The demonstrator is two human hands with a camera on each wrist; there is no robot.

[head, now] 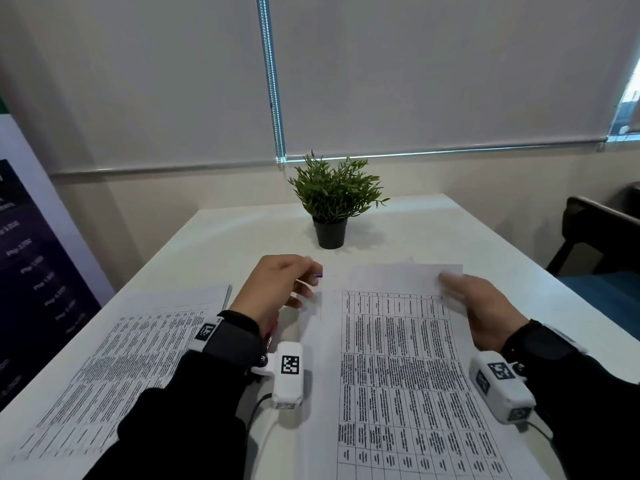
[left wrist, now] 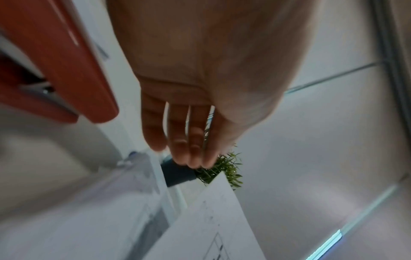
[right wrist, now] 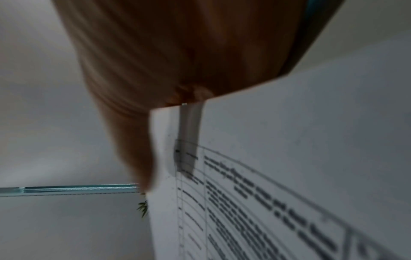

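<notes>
The right hand (head: 485, 306) has its grip closed on the far right corner of the sheet (head: 398, 368). The thumb is on top, and that corner is raised off the surface (head: 467, 233). The rest of the sheet lies flat toward the near right edge.

The left hand (head: 277, 285) hovers beside the sheet's far left corner. Its fingers are curled round a small thing (head: 317, 275) with a purple tip, too blurred to name.

A red stapler (left wrist: 57, 66) sits under the left wrist, and a stack (head: 121, 358) lies at the near left edge.

The step in hand looks like lifting the sheet to mark or fasten it. Next, I judge, the left hand must meet the far left corner squarely while the right keeps the paper taut.
</notes>
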